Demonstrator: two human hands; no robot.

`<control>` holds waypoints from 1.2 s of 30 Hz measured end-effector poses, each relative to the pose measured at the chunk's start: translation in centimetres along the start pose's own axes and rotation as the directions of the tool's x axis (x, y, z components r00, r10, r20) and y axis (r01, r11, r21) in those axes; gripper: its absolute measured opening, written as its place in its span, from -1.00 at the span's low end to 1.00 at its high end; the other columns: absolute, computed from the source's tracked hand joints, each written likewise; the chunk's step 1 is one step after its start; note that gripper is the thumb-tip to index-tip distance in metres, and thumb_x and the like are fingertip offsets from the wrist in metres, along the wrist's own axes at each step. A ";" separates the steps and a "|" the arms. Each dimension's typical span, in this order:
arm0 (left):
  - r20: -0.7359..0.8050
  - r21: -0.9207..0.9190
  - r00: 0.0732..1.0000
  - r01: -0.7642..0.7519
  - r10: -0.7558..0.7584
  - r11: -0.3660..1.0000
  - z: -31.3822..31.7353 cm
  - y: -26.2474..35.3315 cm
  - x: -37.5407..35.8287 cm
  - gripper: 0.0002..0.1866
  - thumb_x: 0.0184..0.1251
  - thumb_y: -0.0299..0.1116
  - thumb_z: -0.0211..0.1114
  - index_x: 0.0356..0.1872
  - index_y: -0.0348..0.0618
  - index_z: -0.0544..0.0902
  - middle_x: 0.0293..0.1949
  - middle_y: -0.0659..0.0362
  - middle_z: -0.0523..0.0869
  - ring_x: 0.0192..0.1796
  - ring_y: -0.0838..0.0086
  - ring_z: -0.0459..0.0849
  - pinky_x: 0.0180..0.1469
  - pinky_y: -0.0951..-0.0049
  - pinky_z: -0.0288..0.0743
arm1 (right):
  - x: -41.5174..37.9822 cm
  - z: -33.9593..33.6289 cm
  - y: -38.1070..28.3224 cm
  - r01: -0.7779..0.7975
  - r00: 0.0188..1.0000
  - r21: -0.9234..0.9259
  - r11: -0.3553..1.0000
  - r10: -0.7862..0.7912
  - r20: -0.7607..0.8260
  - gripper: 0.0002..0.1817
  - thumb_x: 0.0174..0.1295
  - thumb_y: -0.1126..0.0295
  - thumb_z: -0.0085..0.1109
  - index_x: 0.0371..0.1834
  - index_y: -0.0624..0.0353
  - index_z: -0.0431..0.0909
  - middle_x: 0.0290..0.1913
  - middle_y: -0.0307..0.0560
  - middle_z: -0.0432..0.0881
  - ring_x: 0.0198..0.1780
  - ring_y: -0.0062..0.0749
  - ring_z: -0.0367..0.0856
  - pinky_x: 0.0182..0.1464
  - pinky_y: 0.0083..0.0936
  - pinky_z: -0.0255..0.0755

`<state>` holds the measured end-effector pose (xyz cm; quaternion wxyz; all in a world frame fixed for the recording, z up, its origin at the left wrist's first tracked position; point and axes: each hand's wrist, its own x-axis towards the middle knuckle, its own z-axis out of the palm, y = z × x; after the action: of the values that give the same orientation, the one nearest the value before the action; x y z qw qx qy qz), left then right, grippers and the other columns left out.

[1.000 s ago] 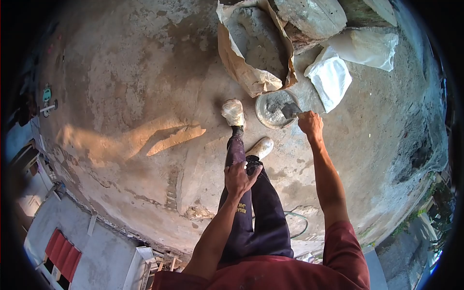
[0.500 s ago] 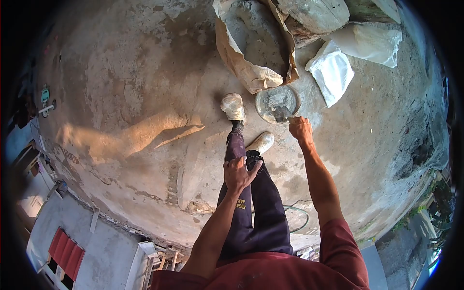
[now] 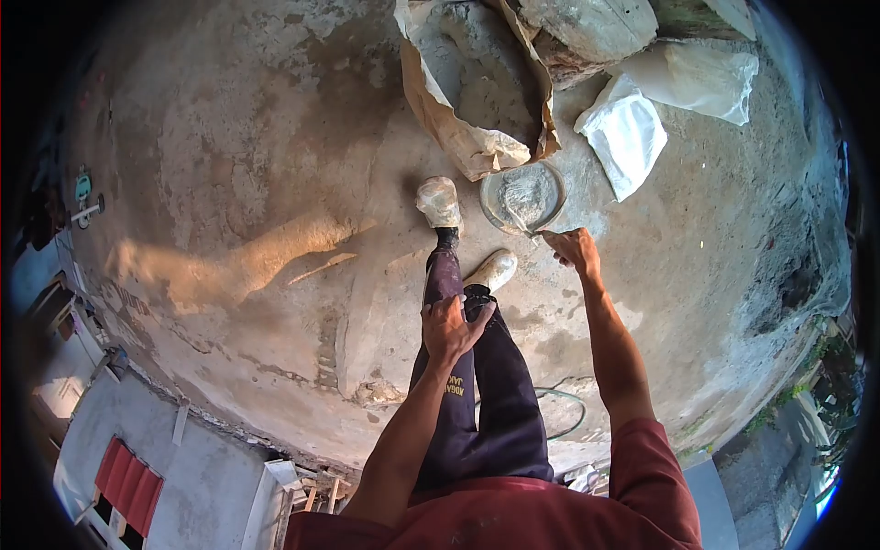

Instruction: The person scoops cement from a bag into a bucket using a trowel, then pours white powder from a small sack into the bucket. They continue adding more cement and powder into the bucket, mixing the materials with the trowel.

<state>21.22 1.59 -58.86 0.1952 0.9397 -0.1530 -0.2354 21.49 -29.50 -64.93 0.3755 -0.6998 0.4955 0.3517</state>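
A round container (image 3: 489, 209) holding grey powder stands on the concrete floor. My right hand (image 3: 572, 249) is closed on the handle of a small tool (image 3: 525, 226) at the container's near rim. Most of the grip is hidden by my fingers. My left hand (image 3: 451, 328) rests on my thigh, fingers apart and holding nothing. Just beyond the container is an open brown paper bag (image 3: 431, 103) of grey powder.
Right of the bag lie a white sack (image 3: 627, 137) and a translucent one (image 3: 701, 81). Large rocks (image 3: 596, 27) stand behind them. A green hose (image 3: 576, 412) lies near my legs, and a teal object (image 3: 83, 190) is far left.
My right hand has turned and shifted slightly down. The tool has moved to the container's near rim, and the powder inside looks lighter and more heaped. My left hand stays on my leg.
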 end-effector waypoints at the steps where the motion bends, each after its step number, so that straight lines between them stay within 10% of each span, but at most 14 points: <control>1: -0.049 -0.007 0.998 -0.028 0.027 1.000 0.4 -0.3 -0.1 -0.32 0.20 0.28 0.44 -0.22 -0.32 0.78 -0.34 -0.03 0.82 -0.24 0.13 0.78 0.09 0.17 0.51 | 1.0 0.5 0.4 -0.017 0.999 0.016 1.000 0.017 0.030 -0.44 0.24 -0.06 0.30 -0.59 0.30 0.68 -0.59 -0.06 0.70 -0.60 -0.47 0.67 -0.44 -0.47 0.57; 8: 0.072 0.053 0.997 0.008 -0.011 0.999 -0.1 -0.3 0.3 -0.26 0.24 0.40 0.31 -0.14 -0.24 0.78 -0.28 0.02 0.83 -0.18 0.21 0.77 0.15 0.20 0.44 | 4.5 0.9 1.3 -0.025 0.994 -0.051 0.998 0.019 -0.104 -0.50 0.18 0.05 0.28 -0.66 0.31 0.64 -0.62 -0.04 0.68 -0.61 -0.38 0.67 -0.45 -0.37 0.55; 10: 0.029 0.030 0.999 -0.014 0.013 0.999 0.0 -0.4 0.2 -0.30 0.24 0.36 0.36 -0.16 -0.22 0.78 -0.32 0.05 0.82 -0.21 0.23 0.76 0.12 0.19 0.45 | 5.2 0.4 1.5 0.068 0.981 -0.121 0.990 -0.089 -0.173 -0.52 0.10 0.05 0.32 -0.67 0.32 0.66 -0.67 0.05 0.67 -0.53 -0.06 0.75 -0.25 -0.17 0.64; 15: -0.035 0.022 0.998 -0.059 0.060 0.998 0.1 -0.5 0.2 -0.33 0.21 0.33 0.41 -0.16 -0.21 0.76 -0.36 0.09 0.79 -0.26 0.25 0.74 0.10 0.20 0.45 | 5.2 -0.5 -0.8 0.134 0.935 -0.363 0.922 -0.239 -0.262 -0.67 0.07 0.26 0.20 -0.37 0.38 0.71 -0.26 0.43 0.73 -0.11 0.25 0.76 -0.04 -0.03 0.62; 36: -0.081 -0.032 0.994 -0.073 0.070 0.997 -0.6 -0.5 0.7 -0.39 0.20 0.21 0.49 -0.22 -0.27 0.76 -0.29 -0.02 0.80 -0.23 0.12 0.76 0.02 0.18 0.53 | 2.4 1.1 -6.9 0.473 0.682 -0.770 0.427 -0.731 0.014 -0.83 0.27 0.46 0.13 -0.24 0.32 0.67 -0.07 0.29 0.55 -0.03 0.08 0.62 -0.05 -0.15 0.62</control>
<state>22.22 1.92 -58.83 0.2257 0.9387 -0.1745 -0.1933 28.61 -28.01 -66.28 0.0829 -0.9652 0.0798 0.2349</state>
